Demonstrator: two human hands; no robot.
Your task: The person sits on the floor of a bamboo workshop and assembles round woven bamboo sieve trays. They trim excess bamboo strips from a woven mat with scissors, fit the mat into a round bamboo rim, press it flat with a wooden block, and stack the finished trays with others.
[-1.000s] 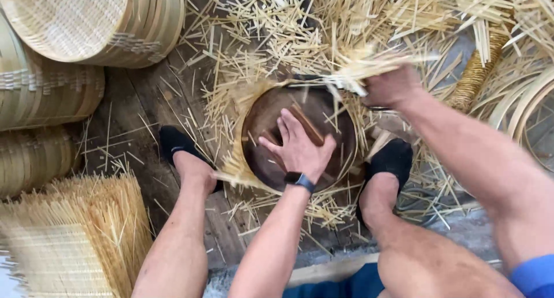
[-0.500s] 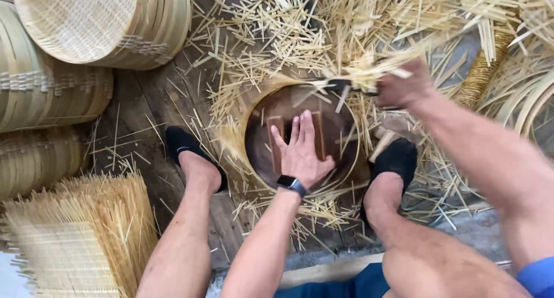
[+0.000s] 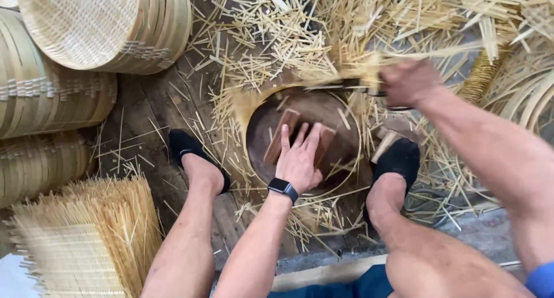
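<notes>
My left hand (image 3: 300, 158), a dark watch on its wrist, lies flat with fingers spread on wooden blocks (image 3: 281, 135) inside a round dark form ringed by a thin bamboo hoop (image 3: 353, 170). My right hand (image 3: 408, 82) is closed around a blurred bundle of pale bamboo strips (image 3: 369, 64) and a dark tool handle at the hoop's far edge. My feet in black socks rest either side of the form, the left one (image 3: 193, 155) and the right one (image 3: 398, 159).
Stacks of woven bamboo trays (image 3: 86, 26) stand at the upper left. A bundle of straight bamboo sticks (image 3: 86, 240) lies at the lower left. Loose bamboo cuttings (image 3: 277, 38) cover the wooden boards. Coiled bamboo hoops (image 3: 525, 96) sit at the right.
My left hand has slid toward me and turned flat on the blocks. My right hand has swung the strip bundle across the hoop's far edge.
</notes>
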